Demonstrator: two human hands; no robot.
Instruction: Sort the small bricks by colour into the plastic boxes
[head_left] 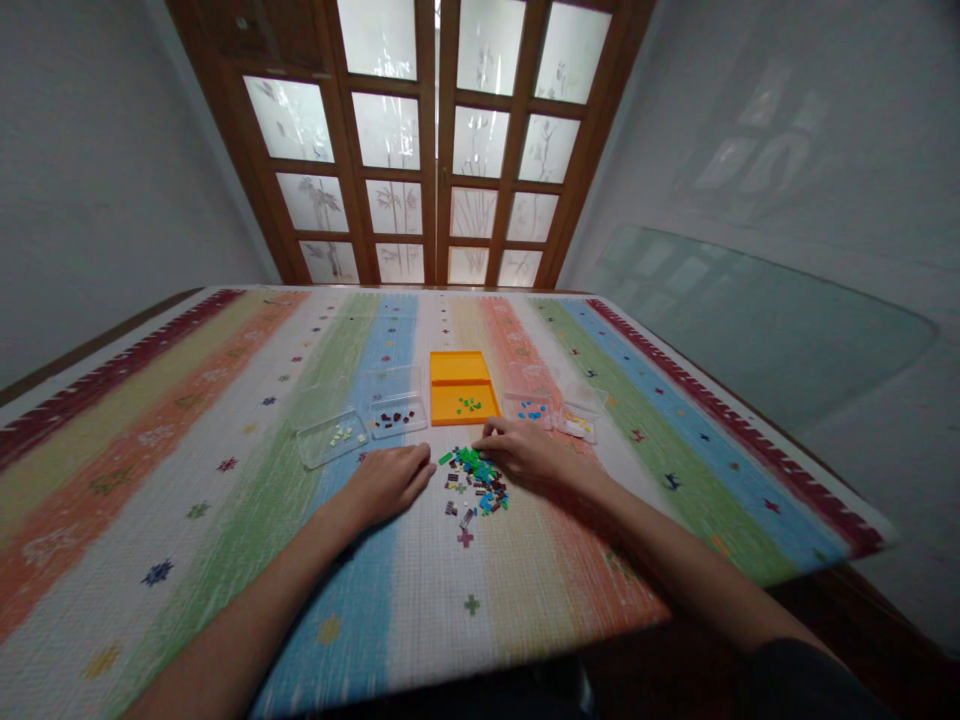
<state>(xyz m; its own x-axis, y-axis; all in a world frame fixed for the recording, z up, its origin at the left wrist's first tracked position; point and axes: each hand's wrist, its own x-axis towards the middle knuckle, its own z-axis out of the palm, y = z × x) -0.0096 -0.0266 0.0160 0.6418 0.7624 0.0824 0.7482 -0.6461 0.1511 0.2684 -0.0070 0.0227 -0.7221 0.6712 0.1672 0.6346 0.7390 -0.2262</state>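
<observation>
A loose pile of small toy building bricks (491,492), mostly green, blue and dark brown, lies on the striped cloth between my hands. My right hand (525,450) reaches over the pile's upper right edge. Its thumb and fingertips are drawn together near the green bricks (472,462); whether a brick is between them is too small to see. To the left of the pile my left hand (391,480) rests on the cloth, its fingers curled together and nothing visible in them. Just beyond the pile is an open orange case (433,405) with several green pieces in it.
Two clear plastic boxes stand left of the case: one box (301,449) with pale pieces, another (424,412) with dark brown ones. On the right, a box (510,400) holds blue pieces and a box (595,437) yellow ones. The striped tablecloth (225,520) covers the table.
</observation>
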